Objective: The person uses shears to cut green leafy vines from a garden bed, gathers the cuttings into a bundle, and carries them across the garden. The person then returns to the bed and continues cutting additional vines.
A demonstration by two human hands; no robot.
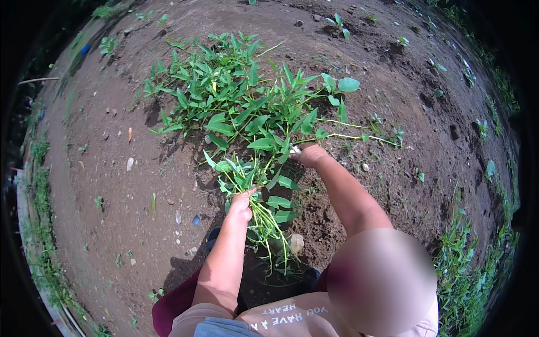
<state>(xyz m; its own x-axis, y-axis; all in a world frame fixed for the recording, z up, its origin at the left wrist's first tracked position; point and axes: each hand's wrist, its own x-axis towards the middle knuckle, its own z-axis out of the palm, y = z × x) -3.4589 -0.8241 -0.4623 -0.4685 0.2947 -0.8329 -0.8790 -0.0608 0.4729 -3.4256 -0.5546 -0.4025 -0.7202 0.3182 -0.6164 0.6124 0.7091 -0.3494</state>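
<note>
My left hand is closed round a bunch of cut-looking water spinach stems, pale green with long pointed leaves. The stem ends hang down toward my feet, and the leafy tops point away from me. Ahead spreads a low patch of growing water spinach on bare soil. At its near right edge, my right hand reaches in among the stems, fingers curled. Something small and white shows at those fingers; leaves hide most of it, so its kind is unclear.
Long runners trail right from the patch. Loose crumbly soil lies under my right arm. A pale stone-like piece sits by the hanging stems, and a blue scrap lies to the left. Grass borders the right side.
</note>
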